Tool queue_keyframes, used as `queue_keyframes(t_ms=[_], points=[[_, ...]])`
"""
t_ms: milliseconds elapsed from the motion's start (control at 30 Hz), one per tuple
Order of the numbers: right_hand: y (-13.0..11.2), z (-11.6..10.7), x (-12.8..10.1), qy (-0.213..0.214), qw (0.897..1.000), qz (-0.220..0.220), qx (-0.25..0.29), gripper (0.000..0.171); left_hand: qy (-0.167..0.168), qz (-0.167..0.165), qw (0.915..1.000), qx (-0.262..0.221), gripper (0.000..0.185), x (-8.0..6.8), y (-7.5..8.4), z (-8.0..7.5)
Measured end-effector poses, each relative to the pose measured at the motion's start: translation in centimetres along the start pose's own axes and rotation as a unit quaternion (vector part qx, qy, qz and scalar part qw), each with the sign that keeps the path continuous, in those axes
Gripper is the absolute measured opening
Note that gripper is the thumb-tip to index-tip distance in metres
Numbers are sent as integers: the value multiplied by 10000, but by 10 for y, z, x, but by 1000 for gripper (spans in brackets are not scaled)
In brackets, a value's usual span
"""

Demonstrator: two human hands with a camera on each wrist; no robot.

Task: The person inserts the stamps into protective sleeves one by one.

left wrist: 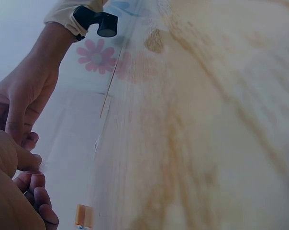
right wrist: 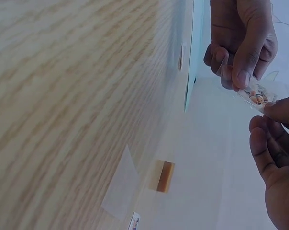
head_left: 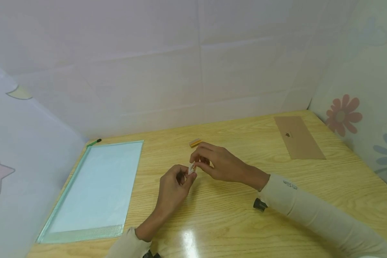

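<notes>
Both hands meet over the middle of the table in the head view, holding one small clear plastic piece with an orange printed picture [head_left: 192, 168]. My left hand [head_left: 173, 184] pinches its near side between thumb and fingers. From the right, my right hand [head_left: 224, 164] pinches the upper edge with thumb and index finger. Seen from the right wrist, the plastic piece [right wrist: 257, 97] looks thin and crinkled, stretched between the two thumbs. In the left wrist view, the fingers hide most of it.
A small orange-brown block [head_left: 195, 143] lies just beyond the hands. At left is a mint-edged zip pouch [head_left: 96, 190] with a green pull. A brown paper piece [head_left: 299, 138] lies at right. The right wrist view shows a whitish translucent sheet [right wrist: 121, 186] on the table. Walls border the table.
</notes>
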State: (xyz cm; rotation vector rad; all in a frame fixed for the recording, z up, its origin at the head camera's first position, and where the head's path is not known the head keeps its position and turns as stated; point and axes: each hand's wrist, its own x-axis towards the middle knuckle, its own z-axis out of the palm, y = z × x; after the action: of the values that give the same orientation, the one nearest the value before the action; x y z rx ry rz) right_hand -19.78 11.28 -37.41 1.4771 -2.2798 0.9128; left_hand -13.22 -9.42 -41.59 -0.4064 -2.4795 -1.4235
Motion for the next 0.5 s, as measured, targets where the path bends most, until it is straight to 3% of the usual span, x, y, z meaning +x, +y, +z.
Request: queue_keyframes(t_ms=[500], points=[[0, 0, -6, -36, 9997, 84, 242, 15, -10, -105, 9999, -49, 10, 1, -2, 0]])
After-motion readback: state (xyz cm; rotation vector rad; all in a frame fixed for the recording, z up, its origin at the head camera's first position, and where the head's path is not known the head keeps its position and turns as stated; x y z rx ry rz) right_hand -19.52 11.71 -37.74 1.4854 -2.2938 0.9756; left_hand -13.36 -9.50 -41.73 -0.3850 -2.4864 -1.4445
